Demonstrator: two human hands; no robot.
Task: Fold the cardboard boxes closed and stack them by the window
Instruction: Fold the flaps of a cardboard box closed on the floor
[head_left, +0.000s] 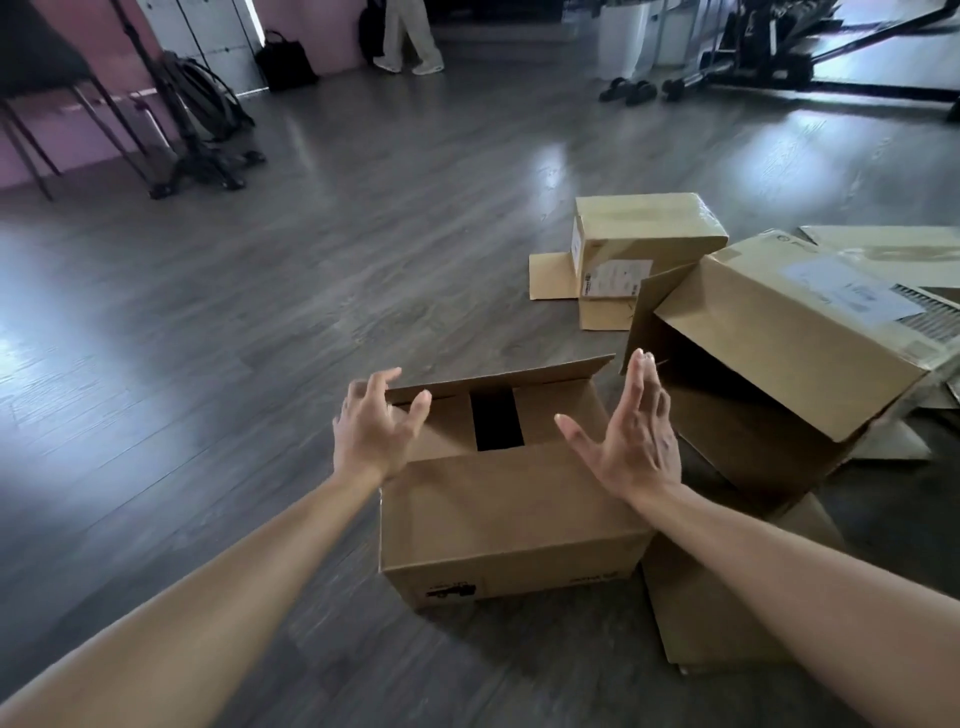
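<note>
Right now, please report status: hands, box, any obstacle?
Left hand and right hand open, holding nothing. Near box flaps partly folded, gap at centre. Large open box lying close on its right.

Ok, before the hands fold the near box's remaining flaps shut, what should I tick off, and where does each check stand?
1. Left hand free: ok, open at the near box.
2. Right hand free: ok, open, fingers straight.
3. Inner flaps down: ok, a dark gap shows between them.
4. Far flap folded: not ok, it stands up.
5. Side room: not ok, the big box lies close on the right.
6. Window spot: cannot tell.
</note>
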